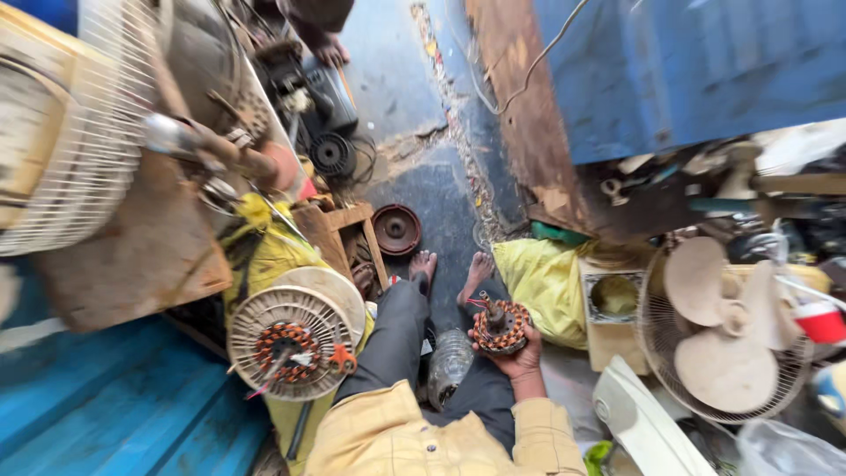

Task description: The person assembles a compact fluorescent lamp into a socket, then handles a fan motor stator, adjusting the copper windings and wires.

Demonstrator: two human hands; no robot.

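My right hand (518, 357) holds a round fan motor stator (498, 324) wound with copper wire, its short shaft pointing up, above my right knee. My left hand is not in view. I sit with both legs in dark trousers stretched forward and my bare feet (451, 267) on the dark floor. A clear plastic bottle (449, 363) lies between my legs. To my left stands a fan assembly (295, 339) with a cream wire guard and an exposed orange-and-copper motor winding.
A pedestal fan (724, 330) with beige blades stands at right beside a yellow cloth (545, 280). A round dark red part (397, 229) lies on the floor ahead. A blue wall (687, 70) rises at right; fan guards and a wooden board (132, 247) crowd the left. Another person's foot (330, 53) shows far ahead.
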